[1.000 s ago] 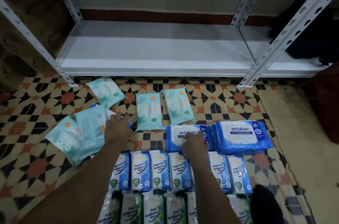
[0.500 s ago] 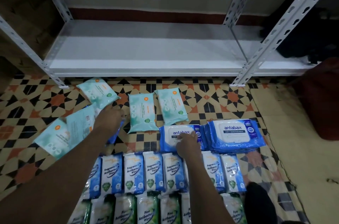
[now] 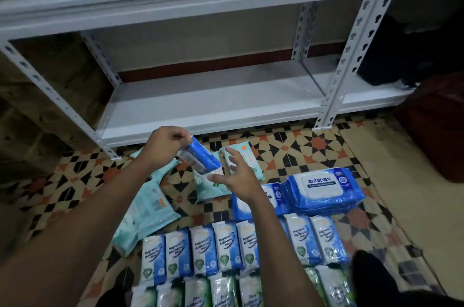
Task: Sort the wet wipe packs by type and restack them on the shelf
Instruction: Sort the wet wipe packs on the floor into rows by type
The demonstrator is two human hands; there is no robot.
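Left hand [image 3: 163, 142] pinches the top edge of a blue wipe pack [image 3: 200, 157], held tilted in the air in front of the white shelf [image 3: 213, 103]. Right hand [image 3: 237, 176] released, fingers spread, just beside the pack's lower end; contact unclear. On the tiled floor [image 3: 313, 146] before the shelf: pale green packs [image 3: 150, 203], an antabax stack [image 3: 326, 190], a row of Fragrance Antibacterial packs [image 3: 204, 250], then Pine packs [image 3: 223, 291] farthest out.

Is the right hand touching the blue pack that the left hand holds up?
Cannot tell. In the head view the right hand reaches open under the blue pack pinched by the left hand; motion blur hides any contact or gap.
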